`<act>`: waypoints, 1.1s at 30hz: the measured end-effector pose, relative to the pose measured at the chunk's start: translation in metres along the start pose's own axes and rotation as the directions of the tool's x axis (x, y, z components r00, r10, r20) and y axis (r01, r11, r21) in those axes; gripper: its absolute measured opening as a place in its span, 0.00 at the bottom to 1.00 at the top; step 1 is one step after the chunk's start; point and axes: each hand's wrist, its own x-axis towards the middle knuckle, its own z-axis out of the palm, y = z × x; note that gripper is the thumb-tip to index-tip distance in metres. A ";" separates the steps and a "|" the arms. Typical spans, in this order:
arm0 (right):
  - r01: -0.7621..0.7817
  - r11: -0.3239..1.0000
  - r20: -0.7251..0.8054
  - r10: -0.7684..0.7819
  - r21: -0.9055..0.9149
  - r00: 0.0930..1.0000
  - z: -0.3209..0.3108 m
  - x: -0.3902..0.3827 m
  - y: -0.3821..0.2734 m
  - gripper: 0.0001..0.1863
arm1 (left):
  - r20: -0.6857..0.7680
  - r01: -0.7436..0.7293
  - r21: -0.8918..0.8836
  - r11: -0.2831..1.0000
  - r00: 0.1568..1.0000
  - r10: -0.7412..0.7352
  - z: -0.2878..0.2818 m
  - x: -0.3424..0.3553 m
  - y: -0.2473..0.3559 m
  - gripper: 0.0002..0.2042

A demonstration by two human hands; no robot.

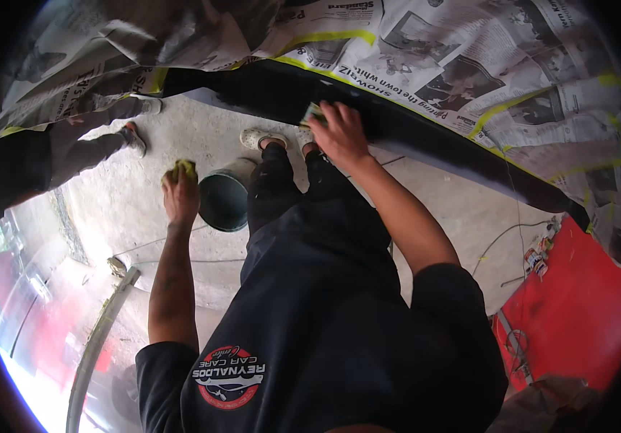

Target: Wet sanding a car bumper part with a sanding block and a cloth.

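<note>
My right hand [339, 137] is closed on a small flat pad [313, 115], pressed against a long black vehicle panel [253, 86]. Whether the pad is sandpaper or a sponge I cannot tell. At the left, my left hand [180, 196] grips a crumpled yellow-green cloth [183, 170], apart from the panel. Just right of that hand stands a dark bucket [224, 200], its open mouth toward me. Newspaper [426, 58] held by yellow masking tape [325, 36] covers the surface above the panel.
Another person's leg [90, 155] shows at the far left. Hoses or cables [494, 245] cross the concrete floor [440, 195]. A red panel [578, 303] lies at the right, with small cans [536, 261] by it. A curved strip [101, 332] stands at lower left.
</note>
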 end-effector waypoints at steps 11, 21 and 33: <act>0.249 0.968 0.041 -0.249 0.011 0.968 -0.006 -0.011 0.015 0.14 | 0.539 0.648 -0.090 0.756 0.670 -0.510 0.066 -0.163 -0.053 0.20; 0.256 0.967 0.203 -0.249 -0.011 0.947 -0.025 -0.027 0.035 0.16 | 0.449 0.654 -0.265 0.708 0.734 -0.510 0.064 -0.155 -0.041 0.20; 0.279 0.960 0.236 -0.270 -0.004 0.934 -0.030 -0.028 0.038 0.15 | 0.460 0.627 -0.261 0.734 0.749 -0.477 0.048 -0.143 -0.047 0.20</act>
